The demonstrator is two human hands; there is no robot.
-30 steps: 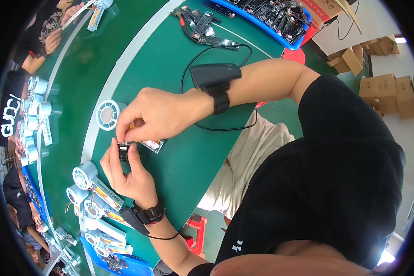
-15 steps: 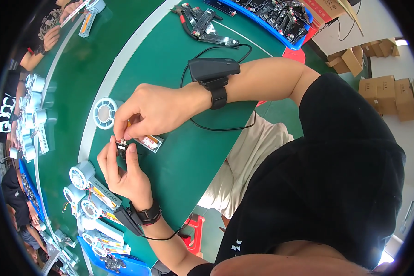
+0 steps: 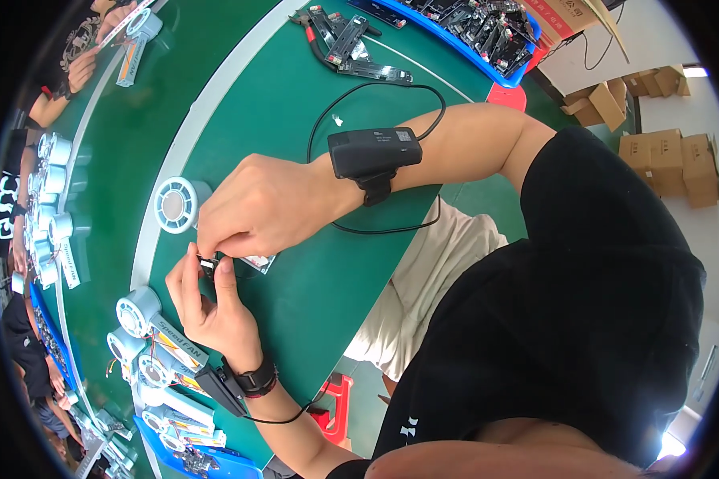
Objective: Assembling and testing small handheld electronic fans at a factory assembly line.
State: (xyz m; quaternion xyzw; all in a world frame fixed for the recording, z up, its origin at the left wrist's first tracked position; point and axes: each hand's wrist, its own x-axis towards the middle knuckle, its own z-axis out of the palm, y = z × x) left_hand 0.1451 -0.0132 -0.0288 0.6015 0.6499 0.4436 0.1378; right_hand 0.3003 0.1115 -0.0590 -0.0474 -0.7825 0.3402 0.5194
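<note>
My left hand (image 3: 220,315) is closed, pinching a small black part with a white piece on it (image 3: 208,264) between thumb and fingers. Just above, my right hand (image 3: 260,203) has its fingers pinched together against the part's upper end; what lies between those fingertips is hidden. Beside my right hand stands a pale blue handheld fan with a round slotted head (image 3: 176,205). A flat piece with white and red contents (image 3: 260,262) shows partly from under the right hand; whether it belongs to that fan I cannot tell. Each wrist wears a strapped black device with a cable.
Several pale blue fans (image 3: 138,311) lie left of my left forearm. A blue tray (image 3: 499,72) of black parts stands at the top, near pliers (image 3: 310,36) and loose black pieces (image 3: 347,48). A white scrap (image 3: 337,120) lies on the green table (image 3: 311,279). Co-workers sit across.
My right hand has turned, its knuckles rolling over and its wrist device tilting lower. Its fingers now cover more of the flat piece. My left hand keeps its pinch on the black part.
</note>
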